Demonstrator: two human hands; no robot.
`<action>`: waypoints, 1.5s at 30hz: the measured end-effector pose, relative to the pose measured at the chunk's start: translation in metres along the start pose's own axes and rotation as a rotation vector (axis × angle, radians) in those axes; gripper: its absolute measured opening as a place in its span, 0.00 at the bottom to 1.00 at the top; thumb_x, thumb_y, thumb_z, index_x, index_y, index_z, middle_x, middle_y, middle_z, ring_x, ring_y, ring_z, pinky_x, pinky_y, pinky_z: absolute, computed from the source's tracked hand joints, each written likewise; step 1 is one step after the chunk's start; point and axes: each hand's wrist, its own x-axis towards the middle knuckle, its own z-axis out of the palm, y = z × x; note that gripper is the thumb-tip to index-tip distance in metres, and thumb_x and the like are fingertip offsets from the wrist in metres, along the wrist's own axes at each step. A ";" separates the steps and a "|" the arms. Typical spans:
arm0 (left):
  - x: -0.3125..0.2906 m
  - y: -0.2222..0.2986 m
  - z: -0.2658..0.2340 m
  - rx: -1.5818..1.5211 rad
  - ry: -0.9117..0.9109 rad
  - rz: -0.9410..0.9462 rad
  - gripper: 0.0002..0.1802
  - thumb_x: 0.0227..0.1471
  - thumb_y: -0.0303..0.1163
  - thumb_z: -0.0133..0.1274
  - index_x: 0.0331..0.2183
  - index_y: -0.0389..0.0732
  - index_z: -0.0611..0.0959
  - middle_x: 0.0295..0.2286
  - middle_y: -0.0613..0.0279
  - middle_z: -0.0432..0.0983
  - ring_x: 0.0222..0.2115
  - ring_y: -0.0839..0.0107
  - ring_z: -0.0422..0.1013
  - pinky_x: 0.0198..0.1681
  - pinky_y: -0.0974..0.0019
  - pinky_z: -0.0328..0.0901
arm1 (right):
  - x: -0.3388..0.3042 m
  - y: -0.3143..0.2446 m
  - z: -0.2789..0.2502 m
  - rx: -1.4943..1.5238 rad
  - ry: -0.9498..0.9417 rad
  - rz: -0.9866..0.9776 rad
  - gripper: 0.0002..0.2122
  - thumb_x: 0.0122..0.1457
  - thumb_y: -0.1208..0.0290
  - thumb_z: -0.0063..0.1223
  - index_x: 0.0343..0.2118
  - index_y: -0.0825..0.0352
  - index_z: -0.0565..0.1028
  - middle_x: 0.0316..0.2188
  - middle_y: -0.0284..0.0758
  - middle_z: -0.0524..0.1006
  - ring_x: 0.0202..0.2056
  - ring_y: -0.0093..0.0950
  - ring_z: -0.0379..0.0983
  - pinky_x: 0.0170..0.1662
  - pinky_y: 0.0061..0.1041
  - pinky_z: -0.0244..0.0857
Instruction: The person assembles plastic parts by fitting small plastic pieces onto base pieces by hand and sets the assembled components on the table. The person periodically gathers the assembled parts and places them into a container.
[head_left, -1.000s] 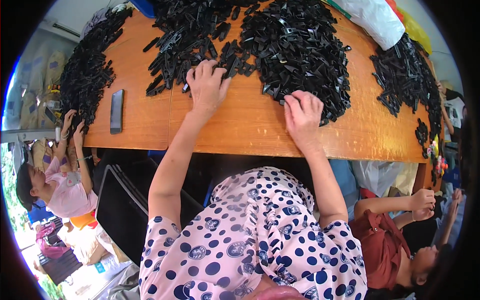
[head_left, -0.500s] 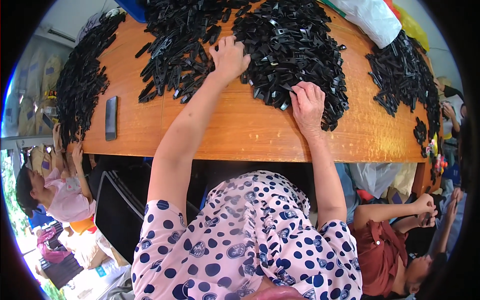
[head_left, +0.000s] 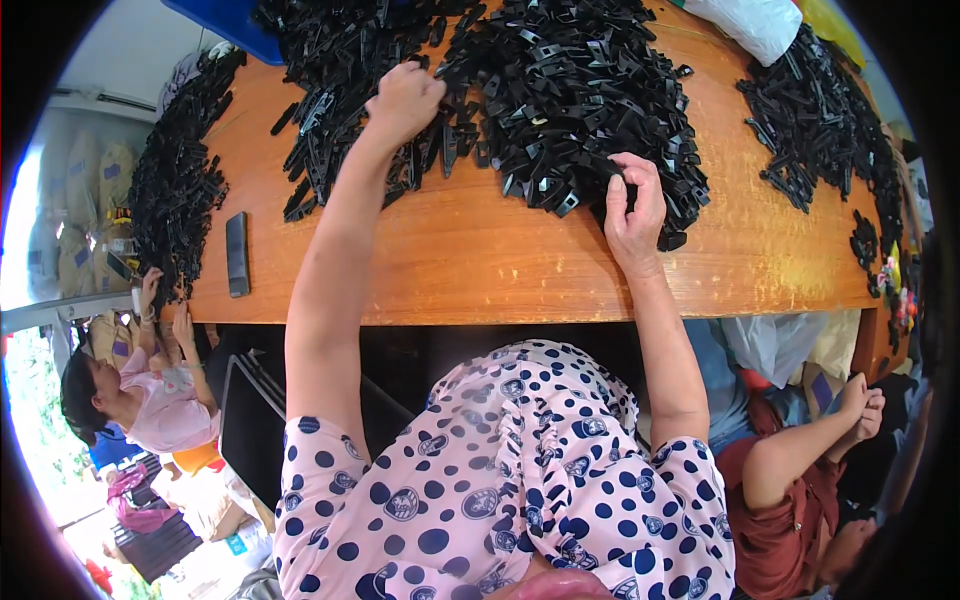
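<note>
Two large heaps of small black plastic parts lie side by side on the wooden table. Over the left heap [head_left: 335, 60] is my left hand [head_left: 408, 98], its fingers curled down among the parts; what the fingertips hold, if anything, is hidden. My right hand [head_left: 636, 205] is at the near right edge of the right heap [head_left: 570, 90]. Its thumb and fingers are closed in a pinch around a black plastic part [head_left: 614, 172], mostly covered by the fingers. Loose black parts bridge the gap between both heaps.
A dark phone [head_left: 237, 255] lies on the wooden table [head_left: 480, 270] at left. Further black heaps line the left [head_left: 180, 180] and right [head_left: 810, 120] edges. A blue tray [head_left: 235, 25] and a white bag [head_left: 750, 25] are at the back. Co-workers sit on both sides.
My left hand has moved left and slightly farther, from the gap onto the left heap. My right hand has shifted a little right and closed on a part. The view has turned slightly.
</note>
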 end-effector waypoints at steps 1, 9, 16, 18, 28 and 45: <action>-0.011 0.005 -0.012 -0.061 -0.019 0.049 0.19 0.56 0.42 0.48 0.35 0.38 0.85 0.52 0.48 0.72 0.55 0.49 0.66 0.54 0.40 0.63 | -0.003 0.002 -0.003 -0.011 0.012 0.010 0.08 0.55 0.84 0.55 0.35 0.68 0.68 0.37 0.42 0.78 0.36 0.39 0.74 0.40 0.33 0.68; -0.142 0.019 -0.033 -0.011 -0.234 0.134 0.10 0.57 0.38 0.54 0.35 0.41 0.82 0.56 0.50 0.66 0.60 0.51 0.59 0.57 0.44 0.56 | -0.005 0.000 0.000 0.101 0.002 0.056 0.11 0.57 0.85 0.52 0.37 0.66 0.63 0.38 0.41 0.77 0.33 0.33 0.75 0.34 0.26 0.69; -0.082 0.073 0.013 0.160 0.159 0.235 0.12 0.54 0.39 0.56 0.39 0.45 0.82 0.56 0.52 0.66 0.60 0.52 0.59 0.57 0.42 0.55 | -0.001 -0.004 -0.008 0.061 -0.009 0.046 0.08 0.57 0.85 0.56 0.35 0.69 0.69 0.40 0.41 0.78 0.28 0.29 0.74 0.28 0.22 0.68; -0.064 0.079 0.024 0.177 0.155 0.221 0.14 0.52 0.41 0.57 0.38 0.45 0.83 0.56 0.54 0.66 0.60 0.53 0.59 0.56 0.40 0.55 | -0.001 -0.005 -0.009 0.029 -0.015 0.050 0.07 0.54 0.84 0.60 0.33 0.70 0.72 0.41 0.42 0.79 0.29 0.32 0.76 0.30 0.24 0.70; -0.030 0.050 0.054 0.293 0.111 0.192 0.16 0.47 0.43 0.55 0.32 0.41 0.85 0.53 0.51 0.73 0.52 0.51 0.69 0.52 0.49 0.65 | 0.005 -0.002 -0.005 -0.033 0.096 -0.163 0.09 0.47 0.77 0.65 0.25 0.66 0.72 0.32 0.37 0.76 0.34 0.35 0.74 0.35 0.33 0.71; -0.022 0.078 0.016 0.291 0.040 0.252 0.14 0.58 0.36 0.45 0.26 0.41 0.80 0.28 0.50 0.79 0.33 0.47 0.75 0.36 0.45 0.69 | 0.008 0.000 -0.024 -0.097 0.104 -0.059 0.11 0.48 0.80 0.65 0.35 0.69 0.76 0.32 0.39 0.74 0.34 0.39 0.73 0.34 0.34 0.71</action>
